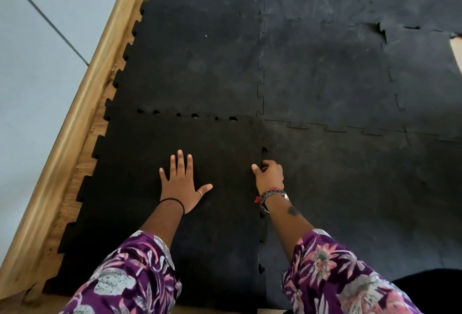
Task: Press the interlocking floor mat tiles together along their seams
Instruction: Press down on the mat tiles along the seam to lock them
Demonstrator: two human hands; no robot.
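Black interlocking floor mat tiles cover the floor. The near left tile [140, 188] is darker, and my left hand [181, 183] lies flat on it with fingers spread. My right hand [268, 176] rests on the vertical seam [262, 226] between this tile and the near right tile [362, 201], fingers curled over the toothed edge, thumb on the left tile. Small gaps show along this seam and along the far seam [190, 115] of the near left tile. The far left tile [200, 51] and far right tile [325, 63] lie beyond.
A wooden skirting board [75, 118] runs diagonally along the mats' left edge, with a pale wall [30, 63] beyond. At the far right a tile seam [380, 30] is lifted and bare floor [456, 51] shows. A dark object [430, 286] sits at bottom right.
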